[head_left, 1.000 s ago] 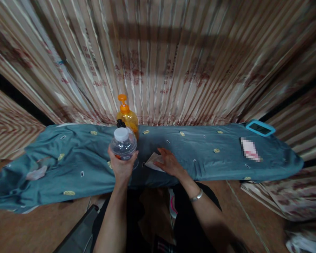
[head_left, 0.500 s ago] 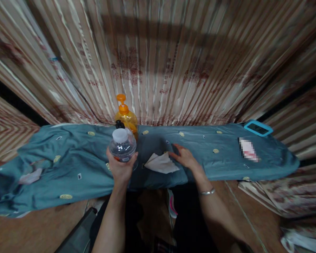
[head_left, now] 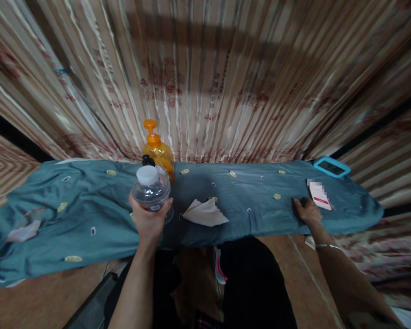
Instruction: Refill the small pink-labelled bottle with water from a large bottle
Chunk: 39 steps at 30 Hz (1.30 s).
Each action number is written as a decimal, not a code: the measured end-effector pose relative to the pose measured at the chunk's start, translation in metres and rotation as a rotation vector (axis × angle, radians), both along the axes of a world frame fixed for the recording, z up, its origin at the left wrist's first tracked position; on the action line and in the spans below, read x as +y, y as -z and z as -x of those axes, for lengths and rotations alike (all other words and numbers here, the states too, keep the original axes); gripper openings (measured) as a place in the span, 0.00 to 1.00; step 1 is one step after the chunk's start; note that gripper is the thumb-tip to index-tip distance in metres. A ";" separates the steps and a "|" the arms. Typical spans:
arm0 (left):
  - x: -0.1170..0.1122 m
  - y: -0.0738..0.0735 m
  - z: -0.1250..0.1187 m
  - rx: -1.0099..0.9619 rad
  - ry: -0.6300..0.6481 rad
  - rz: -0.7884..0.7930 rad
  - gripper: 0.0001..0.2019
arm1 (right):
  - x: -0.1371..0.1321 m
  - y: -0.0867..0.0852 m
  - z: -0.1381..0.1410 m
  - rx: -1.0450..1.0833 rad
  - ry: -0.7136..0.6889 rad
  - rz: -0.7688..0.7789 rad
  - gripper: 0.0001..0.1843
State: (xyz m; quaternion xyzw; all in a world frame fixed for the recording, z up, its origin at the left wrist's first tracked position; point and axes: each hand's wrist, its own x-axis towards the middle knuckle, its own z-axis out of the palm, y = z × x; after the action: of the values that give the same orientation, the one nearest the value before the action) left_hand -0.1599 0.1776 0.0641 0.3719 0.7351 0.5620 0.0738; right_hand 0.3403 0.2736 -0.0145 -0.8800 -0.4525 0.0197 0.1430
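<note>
My left hand is wrapped round a clear plastic bottle with a white cap, held upright above the blue-green cloth on the table. My right hand lies far to the right on the cloth, fingers stretched toward a white card with red print, holding nothing. A folded white tissue lies on the cloth between my hands. An orange pump bottle stands behind the clear bottle.
A dark tablet in a light-blue case rests at the table's far right corner. A crumpled pale paper lies at the left. Striped curtains hang close behind the table. Brown floor shows below.
My right hand left the tissue and swept right along the cloth to beside the white card. The left hand kept hold of the bottle; the view shifted slightly.
</note>
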 end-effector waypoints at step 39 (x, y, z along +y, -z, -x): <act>-0.003 0.003 -0.018 -0.116 0.222 -0.077 0.42 | -0.027 -0.119 0.359 0.942 -1.135 -0.460 0.21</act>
State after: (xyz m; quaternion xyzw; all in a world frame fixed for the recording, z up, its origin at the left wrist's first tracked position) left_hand -0.1420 0.1741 0.0615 0.4205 0.6616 0.5989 0.1637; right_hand -0.0189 0.2468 0.1047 -0.3599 -0.7185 0.3680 0.4678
